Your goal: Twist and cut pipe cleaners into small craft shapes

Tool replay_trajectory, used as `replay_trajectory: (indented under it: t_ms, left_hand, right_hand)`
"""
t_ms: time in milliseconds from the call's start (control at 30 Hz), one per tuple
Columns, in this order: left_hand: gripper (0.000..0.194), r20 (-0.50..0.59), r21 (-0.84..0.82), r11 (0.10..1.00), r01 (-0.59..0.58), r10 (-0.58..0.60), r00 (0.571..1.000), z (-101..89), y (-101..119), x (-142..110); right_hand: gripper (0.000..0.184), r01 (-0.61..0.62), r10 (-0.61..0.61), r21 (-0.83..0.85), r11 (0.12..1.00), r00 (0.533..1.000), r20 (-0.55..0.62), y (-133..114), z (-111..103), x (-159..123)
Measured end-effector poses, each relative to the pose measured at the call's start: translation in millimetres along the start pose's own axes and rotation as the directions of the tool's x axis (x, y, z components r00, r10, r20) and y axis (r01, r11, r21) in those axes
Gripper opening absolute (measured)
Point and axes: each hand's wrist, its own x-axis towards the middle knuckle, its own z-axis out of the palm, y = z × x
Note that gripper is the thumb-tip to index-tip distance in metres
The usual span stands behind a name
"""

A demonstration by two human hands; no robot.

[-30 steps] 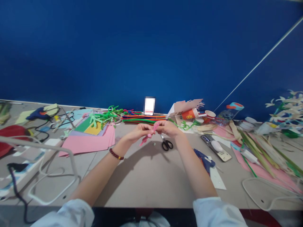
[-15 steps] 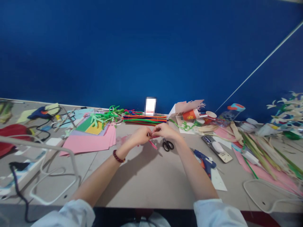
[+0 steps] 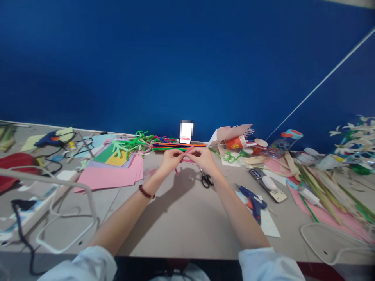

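Note:
Between my two hands is a pink pipe cleaner (image 3: 176,171), partly hidden by my fingers. Its ends poke out below my left fingers and above the place where the fingertips meet. My left hand (image 3: 171,160) pinches it from the left, with a dark red bead bracelet on that wrist. From the right, my right hand (image 3: 203,159) pinches the same strip. Black-handled scissors (image 3: 206,180) lie under my right wrist. Behind the hands rests a bundle of coloured pipe cleaners (image 3: 166,146).
A lit phone (image 3: 186,132) leans against the blue wall. Pink paper sheets (image 3: 108,175) and green pipe cleaner shapes (image 3: 124,144) lie left. On the right are a blue glue gun (image 3: 254,201), a second phone (image 3: 275,191), red paper cups (image 3: 236,142) and long dried leaves (image 3: 319,183).
The pink pipe cleaner has turned in my fingers; an end now points up and another hangs at the left. Both hands have risen slightly away from me, uncovering small bits beside the scissors.

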Motion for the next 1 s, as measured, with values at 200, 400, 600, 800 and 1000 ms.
replay_trajectory:
  t_ms: [200, 400, 600, 800, 1000]
  left_hand:
    - [0.029, 0.036, -0.167, 0.986, -0.004, 0.01, 0.999, 0.2, 8, -4]
    - [0.03, 0.103, -0.175, 0.979, -0.109, 0.128, 0.986, -2.8, 9, -3]
    - [0.029, 0.268, -0.216, 0.975, -0.046, 0.104, 0.958, -6.6, 15, -7]
    - [0.025, 0.456, -0.377, 0.899, 0.224, -0.031, 0.89, -9.0, 17, -11]
    - [0.023, 0.456, -0.499, 0.814, 0.297, -0.045, 0.889, -4.1, 26, -12]
  right_hand:
    - [0.027, -0.16, 0.155, 0.256, 0.953, 0.987, 0.041, 8, 0, 5]
    - [0.026, -0.203, 0.133, 0.433, 0.878, 0.973, 0.187, 11, -6, 9]
    - [0.017, -0.046, -0.056, 0.409, 0.911, 0.97, 0.235, 12, -15, 10]
    - [0.019, -0.057, -0.128, 0.432, 0.9, 0.913, 0.386, 11, -18, 7]
    - [0.019, -0.061, -0.059, 0.437, 0.897, 0.965, 0.255, 9, -17, 8]
